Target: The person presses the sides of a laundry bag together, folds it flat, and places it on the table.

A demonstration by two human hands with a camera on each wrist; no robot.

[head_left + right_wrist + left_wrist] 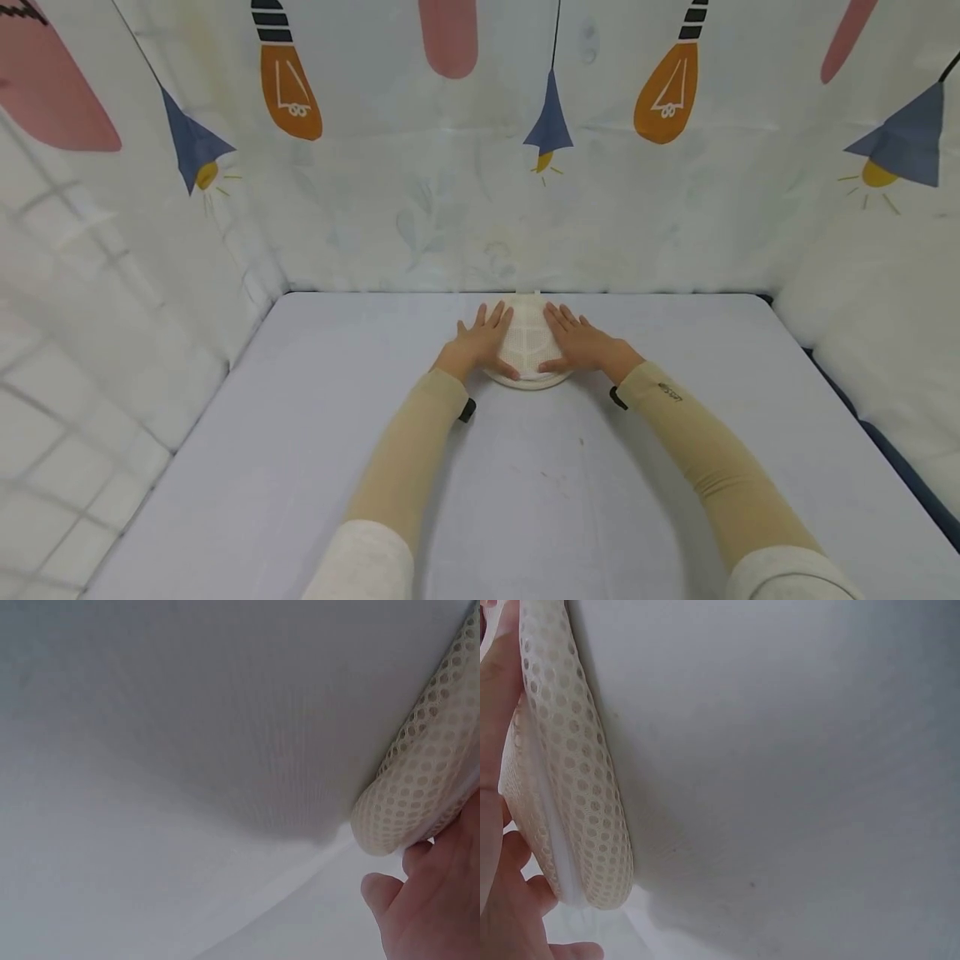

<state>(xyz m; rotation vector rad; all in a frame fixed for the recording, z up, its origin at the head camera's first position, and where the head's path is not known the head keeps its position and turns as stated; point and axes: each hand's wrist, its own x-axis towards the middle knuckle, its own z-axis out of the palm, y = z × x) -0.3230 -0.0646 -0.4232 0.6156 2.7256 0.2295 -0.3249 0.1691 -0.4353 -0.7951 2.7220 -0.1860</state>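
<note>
A cream honeycomb-mesh bag (pixel 527 337) with a rounded near edge lies flat at the far middle of the table. My left hand (pixel 480 344) rests on its left side, fingers spread and pointing away. On the opposite side, my right hand (pixel 583 343) lies with its fingers straight and its thumb on the bag near the front edge. The left wrist view shows the thick mesh rim (pixel 577 772) with a smooth white strip along it, beside fingers (pixel 517 900). In the right wrist view, the mesh (pixel 416 780) shows above the right fingers (pixel 442 892). The palms' undersides are hidden.
A white-covered table (pixel 360 400) extends toward me, with a few small brownish marks (pixel 555 477) near its middle. Behind it hangs a pale curtain (pixel 465 183) printed with lamps and bulbs. More pale fabric (pixel 67 333) stands along the left side.
</note>
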